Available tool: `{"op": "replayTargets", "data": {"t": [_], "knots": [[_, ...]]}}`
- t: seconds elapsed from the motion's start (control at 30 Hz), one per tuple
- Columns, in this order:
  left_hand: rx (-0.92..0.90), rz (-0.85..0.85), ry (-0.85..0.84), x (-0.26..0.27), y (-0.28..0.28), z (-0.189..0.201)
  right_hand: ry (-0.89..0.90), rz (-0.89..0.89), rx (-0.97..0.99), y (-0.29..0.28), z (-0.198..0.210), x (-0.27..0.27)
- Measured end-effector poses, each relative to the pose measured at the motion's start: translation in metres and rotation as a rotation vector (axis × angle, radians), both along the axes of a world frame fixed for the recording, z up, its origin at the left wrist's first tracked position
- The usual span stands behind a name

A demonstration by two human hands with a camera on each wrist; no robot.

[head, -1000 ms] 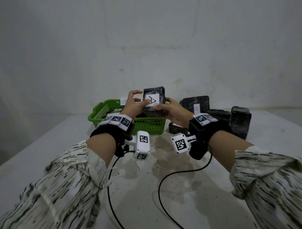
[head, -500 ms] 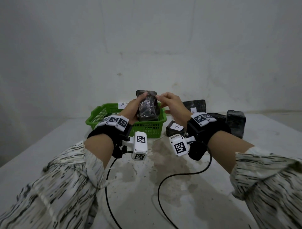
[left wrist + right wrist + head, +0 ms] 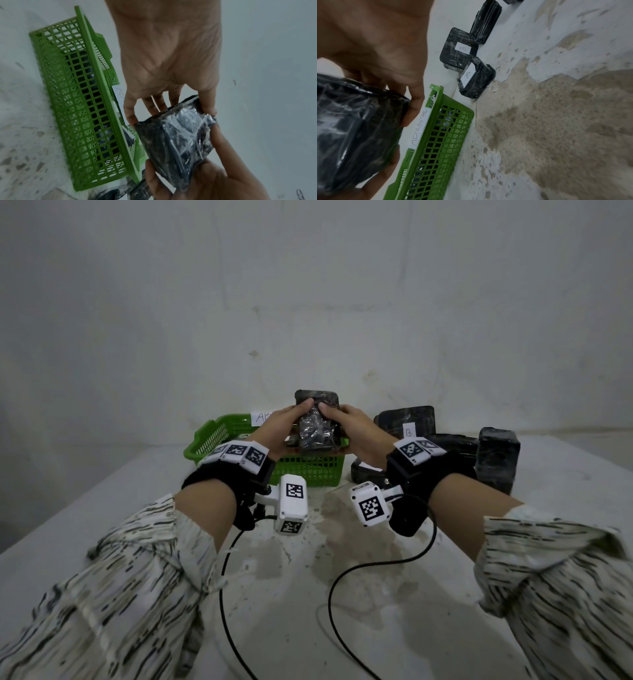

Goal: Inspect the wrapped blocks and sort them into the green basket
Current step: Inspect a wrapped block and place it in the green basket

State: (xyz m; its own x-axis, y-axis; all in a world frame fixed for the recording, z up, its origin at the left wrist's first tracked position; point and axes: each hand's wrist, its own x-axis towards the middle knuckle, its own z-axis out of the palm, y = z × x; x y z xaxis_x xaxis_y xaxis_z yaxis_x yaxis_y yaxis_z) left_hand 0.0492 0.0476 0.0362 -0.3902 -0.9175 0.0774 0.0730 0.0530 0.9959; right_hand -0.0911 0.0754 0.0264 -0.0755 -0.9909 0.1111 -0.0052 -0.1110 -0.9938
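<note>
Black wrapped blocks (image 3: 404,422) — B-labelled — right of green basket (image 3: 219,436); wall (image 3: 308,285) behind.

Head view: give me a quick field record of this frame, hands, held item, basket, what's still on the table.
held item: wrapped block, black, in clear film
left hand: grips the block's left side
right hand: grips its right side
block position: raised over the green basket
basket contents: dark wrapped blocks seen through the mesh
basket label: handwritten paper strip
still on table: wrapped blocks right of the basket, two labelled B
</note>
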Motion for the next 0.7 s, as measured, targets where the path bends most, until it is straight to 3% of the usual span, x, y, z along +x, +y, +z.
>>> {"op": "replayTargets", "data": {"t": [0.17, 0.7], "knots": [[-0.032, -0.037, 0.009, -0.003, 0.001, -0.003, 0.057, -0.070, -0.040, 0.000, 0.000, -0.011], [-0.103, -0.043, 0.050, -0.010, -0.005, -0.012, 0.063, -0.038, -0.058, -0.001, -0.003, -0.028]]}}
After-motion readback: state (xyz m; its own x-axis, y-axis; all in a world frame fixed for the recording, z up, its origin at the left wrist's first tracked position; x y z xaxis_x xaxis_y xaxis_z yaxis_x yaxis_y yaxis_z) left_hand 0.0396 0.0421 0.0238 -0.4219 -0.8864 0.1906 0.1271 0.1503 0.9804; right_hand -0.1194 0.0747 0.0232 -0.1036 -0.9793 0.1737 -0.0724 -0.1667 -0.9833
